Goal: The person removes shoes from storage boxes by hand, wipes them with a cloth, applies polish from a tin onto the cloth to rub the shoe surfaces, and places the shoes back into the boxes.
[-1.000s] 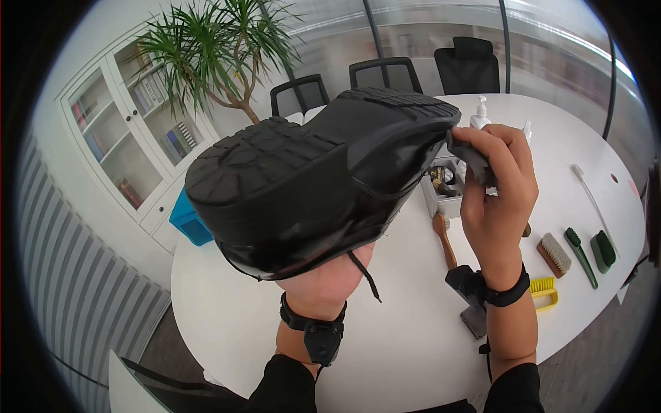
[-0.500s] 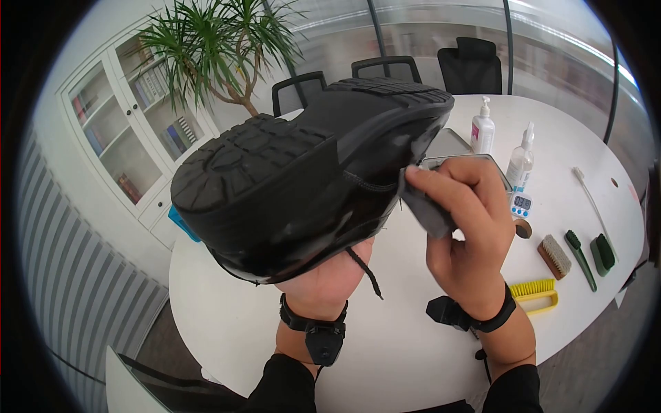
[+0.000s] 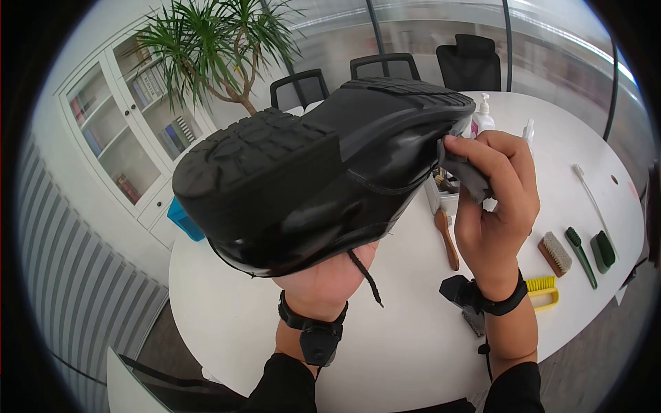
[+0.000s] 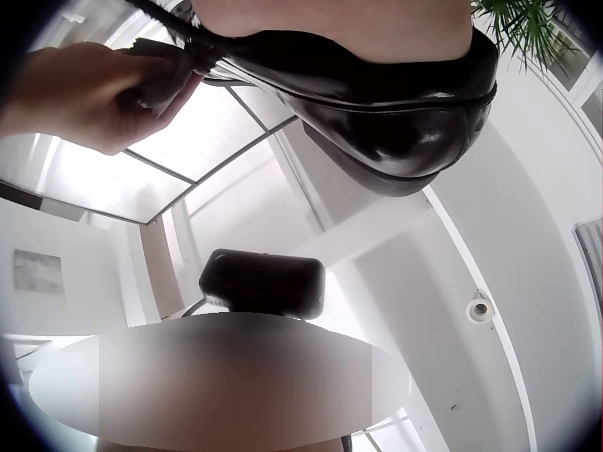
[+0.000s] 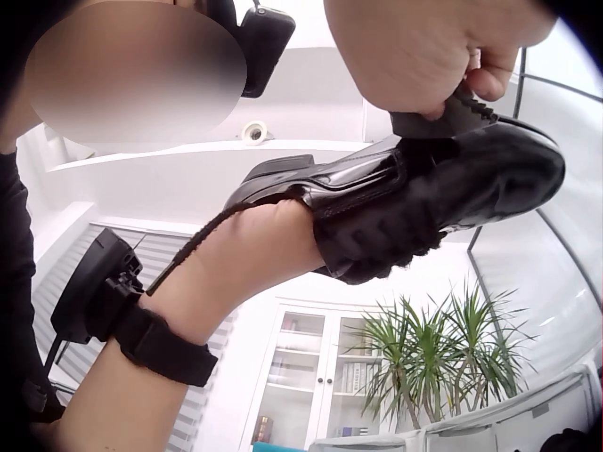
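A glossy black shoe (image 3: 275,199) is held up over the table, its ridged sole facing upward and its toe to the right. My left hand (image 3: 330,277) reaches into its opening; the fingers are hidden inside, as the right wrist view also shows around the left hand (image 5: 268,250). One lace dangles beside the palm. With bent fingers and thumb, my right hand (image 3: 499,206) pinches a dark grey cloth (image 3: 467,177) against the side of the shoe near the toe. In the left wrist view the cloth (image 4: 162,83) touches the shoe's front.
On the white table (image 3: 392,344) lie a wooden-handled brush (image 3: 446,241), a bristle brush (image 3: 553,253), a yellow brush (image 3: 544,294), green brushes (image 3: 582,256) and a long white brush (image 3: 592,199). Behind the right hand stand a pump bottle (image 3: 483,118) and an open box (image 3: 446,199).
My right hand first drew the cloth back from the toe along the shoe's side, then moved it forward toward the toe again. The shoe has shifted slightly right since half a second ago.
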The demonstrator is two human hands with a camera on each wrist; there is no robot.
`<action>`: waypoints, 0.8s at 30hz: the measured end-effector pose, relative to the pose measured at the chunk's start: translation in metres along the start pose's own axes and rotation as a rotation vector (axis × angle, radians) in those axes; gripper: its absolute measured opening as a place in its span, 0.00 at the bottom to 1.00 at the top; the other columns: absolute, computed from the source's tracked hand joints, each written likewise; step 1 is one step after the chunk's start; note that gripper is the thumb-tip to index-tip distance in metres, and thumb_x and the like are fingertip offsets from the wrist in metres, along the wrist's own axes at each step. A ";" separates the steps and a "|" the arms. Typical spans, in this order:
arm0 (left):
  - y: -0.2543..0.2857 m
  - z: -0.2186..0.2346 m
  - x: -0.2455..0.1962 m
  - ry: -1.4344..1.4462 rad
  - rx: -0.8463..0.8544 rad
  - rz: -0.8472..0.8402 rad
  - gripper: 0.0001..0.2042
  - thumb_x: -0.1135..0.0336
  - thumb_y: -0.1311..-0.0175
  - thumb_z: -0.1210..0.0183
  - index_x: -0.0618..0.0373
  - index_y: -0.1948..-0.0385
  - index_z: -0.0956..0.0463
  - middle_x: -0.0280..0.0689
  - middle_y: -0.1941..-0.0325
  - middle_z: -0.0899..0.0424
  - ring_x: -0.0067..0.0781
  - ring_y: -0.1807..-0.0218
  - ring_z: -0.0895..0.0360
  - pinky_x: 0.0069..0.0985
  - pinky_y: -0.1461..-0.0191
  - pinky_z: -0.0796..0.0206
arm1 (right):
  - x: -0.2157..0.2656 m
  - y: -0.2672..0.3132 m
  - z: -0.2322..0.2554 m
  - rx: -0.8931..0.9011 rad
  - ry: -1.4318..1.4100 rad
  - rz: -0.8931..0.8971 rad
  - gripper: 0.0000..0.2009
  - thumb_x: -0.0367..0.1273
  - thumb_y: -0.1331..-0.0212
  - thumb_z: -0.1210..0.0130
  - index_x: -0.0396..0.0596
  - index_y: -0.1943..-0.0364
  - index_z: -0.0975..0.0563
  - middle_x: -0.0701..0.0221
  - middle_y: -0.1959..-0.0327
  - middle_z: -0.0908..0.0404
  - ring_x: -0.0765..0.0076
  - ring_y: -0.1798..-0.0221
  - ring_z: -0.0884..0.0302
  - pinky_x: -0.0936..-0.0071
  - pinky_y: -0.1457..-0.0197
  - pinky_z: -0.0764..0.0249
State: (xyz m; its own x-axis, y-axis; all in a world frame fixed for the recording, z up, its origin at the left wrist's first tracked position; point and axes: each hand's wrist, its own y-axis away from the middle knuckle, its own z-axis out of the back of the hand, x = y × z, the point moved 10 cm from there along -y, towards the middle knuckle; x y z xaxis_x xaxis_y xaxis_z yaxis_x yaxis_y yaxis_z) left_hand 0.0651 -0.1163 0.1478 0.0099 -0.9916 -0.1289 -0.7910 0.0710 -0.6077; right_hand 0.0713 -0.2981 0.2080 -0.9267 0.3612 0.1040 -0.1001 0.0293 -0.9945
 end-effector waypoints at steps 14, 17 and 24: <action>0.001 -0.005 -0.001 -0.103 0.019 -0.051 0.37 0.37 0.31 0.48 0.58 0.31 0.32 0.45 0.25 0.32 0.50 0.24 0.36 0.49 0.19 0.49 | 0.022 0.009 -0.013 0.061 -0.146 0.017 0.25 0.12 0.64 0.45 0.40 0.55 0.15 0.63 0.63 0.26 0.62 0.66 0.25 0.73 0.65 0.27; 0.004 -0.004 -0.002 0.107 0.039 -0.092 0.38 0.38 0.32 0.46 0.58 0.28 0.37 0.47 0.21 0.38 0.54 0.21 0.44 0.58 0.18 0.58 | 0.026 0.010 -0.015 0.073 -0.155 0.015 0.25 0.13 0.65 0.44 0.41 0.55 0.15 0.64 0.63 0.25 0.62 0.66 0.25 0.73 0.66 0.28; 0.005 -0.016 -0.001 0.039 0.077 -0.046 0.37 0.38 0.31 0.46 0.58 0.29 0.35 0.48 0.22 0.37 0.55 0.21 0.43 0.59 0.18 0.58 | 0.036 0.008 -0.009 0.070 -0.145 0.044 0.27 0.14 0.68 0.44 0.41 0.55 0.14 0.63 0.63 0.25 0.63 0.66 0.25 0.75 0.67 0.29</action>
State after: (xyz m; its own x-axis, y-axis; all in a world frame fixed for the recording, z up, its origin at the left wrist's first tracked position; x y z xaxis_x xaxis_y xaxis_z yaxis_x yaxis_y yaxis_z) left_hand 0.0516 -0.1172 0.1579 0.0197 -0.9974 -0.0698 -0.7412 0.0324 -0.6705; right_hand 0.0404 -0.2764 0.2042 -0.9728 0.2221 0.0655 -0.0784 -0.0500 -0.9957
